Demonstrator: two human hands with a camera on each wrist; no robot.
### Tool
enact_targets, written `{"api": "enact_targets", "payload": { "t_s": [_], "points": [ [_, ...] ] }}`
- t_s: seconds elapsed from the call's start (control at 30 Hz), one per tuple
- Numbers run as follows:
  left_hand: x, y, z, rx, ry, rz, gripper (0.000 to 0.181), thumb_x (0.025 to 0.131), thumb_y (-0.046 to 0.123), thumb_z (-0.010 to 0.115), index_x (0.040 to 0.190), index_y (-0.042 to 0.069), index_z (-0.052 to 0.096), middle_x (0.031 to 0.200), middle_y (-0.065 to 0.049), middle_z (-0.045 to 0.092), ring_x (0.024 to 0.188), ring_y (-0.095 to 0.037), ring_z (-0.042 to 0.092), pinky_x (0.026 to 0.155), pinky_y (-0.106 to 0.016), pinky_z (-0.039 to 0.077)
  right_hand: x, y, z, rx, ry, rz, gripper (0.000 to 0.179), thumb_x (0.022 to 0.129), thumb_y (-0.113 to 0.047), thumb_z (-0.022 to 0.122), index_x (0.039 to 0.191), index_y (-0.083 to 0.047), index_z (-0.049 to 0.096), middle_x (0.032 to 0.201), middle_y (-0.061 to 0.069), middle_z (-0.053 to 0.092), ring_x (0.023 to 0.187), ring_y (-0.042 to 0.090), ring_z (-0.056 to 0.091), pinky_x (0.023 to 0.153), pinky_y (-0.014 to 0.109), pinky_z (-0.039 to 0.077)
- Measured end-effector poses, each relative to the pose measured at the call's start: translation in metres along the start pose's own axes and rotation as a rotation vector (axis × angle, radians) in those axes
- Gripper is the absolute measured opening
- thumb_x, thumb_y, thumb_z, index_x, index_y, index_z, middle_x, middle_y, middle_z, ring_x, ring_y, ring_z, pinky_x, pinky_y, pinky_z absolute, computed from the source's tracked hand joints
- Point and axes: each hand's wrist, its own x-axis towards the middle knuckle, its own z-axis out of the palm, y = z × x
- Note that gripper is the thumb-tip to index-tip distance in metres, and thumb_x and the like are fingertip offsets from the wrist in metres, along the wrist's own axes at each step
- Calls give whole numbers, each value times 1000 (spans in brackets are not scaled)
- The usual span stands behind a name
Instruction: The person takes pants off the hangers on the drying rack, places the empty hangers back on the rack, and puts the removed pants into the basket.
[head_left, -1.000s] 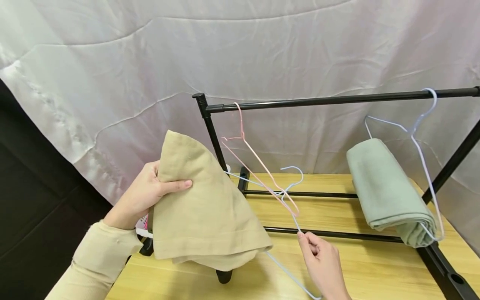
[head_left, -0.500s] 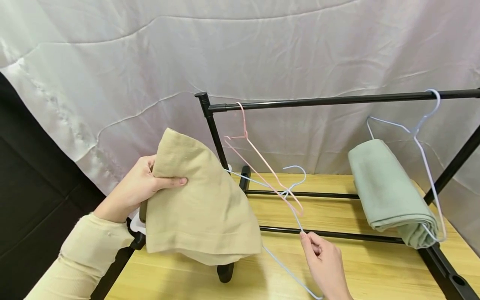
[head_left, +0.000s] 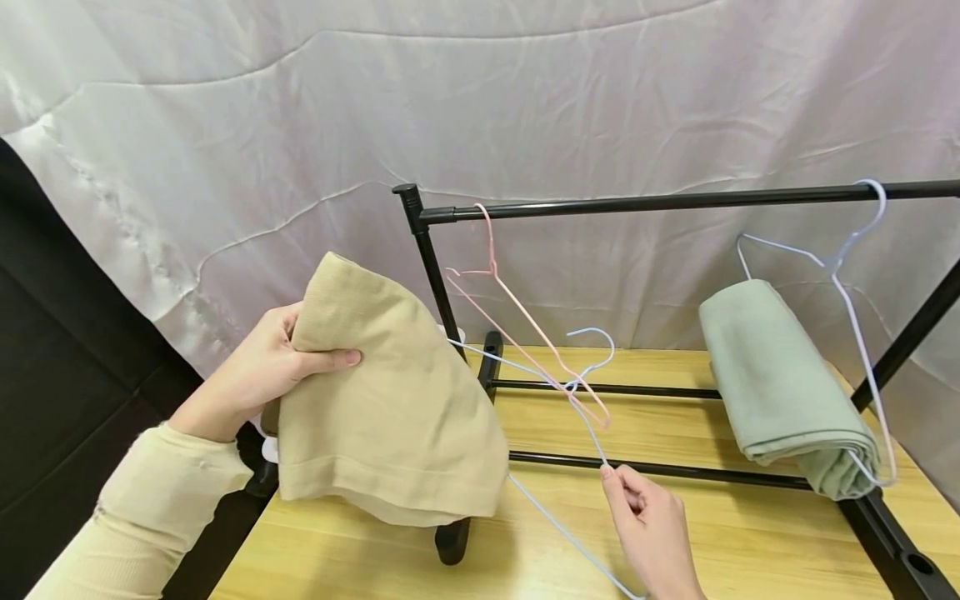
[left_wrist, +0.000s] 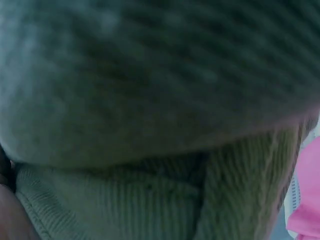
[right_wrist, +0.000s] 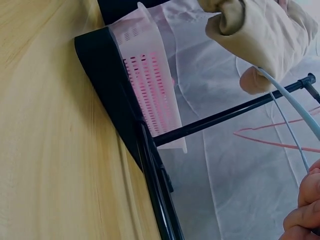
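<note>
My left hand (head_left: 258, 362) grips a folded beige cloth garment (head_left: 397, 392), thumb on the near face and fingers hidden behind. My right hand (head_left: 651, 521) pinches one side of a light blue hanger (head_left: 555, 523) between thumb and fingertips. The hanger's far end passes behind or into the folded cloth; its hook points up and away. In the right wrist view the blue wire (right_wrist: 290, 98) runs from my fingers to the beige fold (right_wrist: 272, 45). Close ribbed fabric (left_wrist: 125, 200) fills most of the left wrist view, blurred.
A black rack's top bar (head_left: 652, 202) carries a pink hanger (head_left: 525, 319), in front of the blue one, and a lavender hanger (head_left: 862, 342) with a folded green cloth (head_left: 780, 383). A pink-and-white basket (right_wrist: 150, 90) stands beyond the rack foot. Underneath is a wooden tabletop (head_left: 750, 542).
My left hand has moved left with the beige garment, baring a little more of the blue hanger's lower wire. My right hand stays almost in place, still pinching the hanger.
</note>
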Motion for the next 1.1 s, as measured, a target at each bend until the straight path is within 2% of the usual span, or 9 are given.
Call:
{"api": "enact_targets", "payload": {
  "t_s": [0.13, 0.37, 0.63, 0.87, 1.1],
  "points": [
    [-1, -1, -1, 40, 9, 32, 37, 87, 15, 90, 116, 11, 68, 99, 9, 78, 86, -12, 75, 76, -31, 64, 0, 1, 0, 1, 4, -1, 39, 108, -20, 66, 70, -24, 59, 49, -17, 26, 47, -2, 23, 42, 23, 27],
    [-3, -2, -6, 88, 23, 47, 35, 87, 15, 91, 115, 9, 70, 98, 10, 76, 85, -11, 74, 76, -28, 62, -3, 2, 2, 9, 15, -7, 40, 107, -17, 67, 69, -25, 58, 48, -18, 25, 46, -3, 21, 40, 22, 25],
    [-7, 0, -19, 159, 46, 49, 34, 87, 19, 91, 114, 11, 71, 98, 11, 76, 88, -10, 72, 79, -23, 58, -5, 2, 4, 1, 31, 2, 40, 107, -18, 67, 69, -25, 59, 48, -19, 24, 46, -5, 19, 40, 22, 25],
    [-7, -3, -28, 166, 57, 40, 34, 87, 18, 91, 114, 12, 71, 98, 14, 77, 87, -9, 72, 78, -23, 58, -7, 5, 4, -4, 58, 6, 36, 106, -18, 69, 70, -23, 63, 44, -8, 31, 45, -1, 24, 43, 23, 29],
    [-7, -4, -31, 191, 69, 60, 34, 87, 16, 91, 115, 10, 72, 97, 16, 77, 87, -7, 71, 78, -21, 57, -8, 4, 5, 18, 84, 0, 35, 105, -16, 71, 71, -23, 65, 42, -7, 32, 45, -1, 26, 44, 22, 29]
  ]
}}
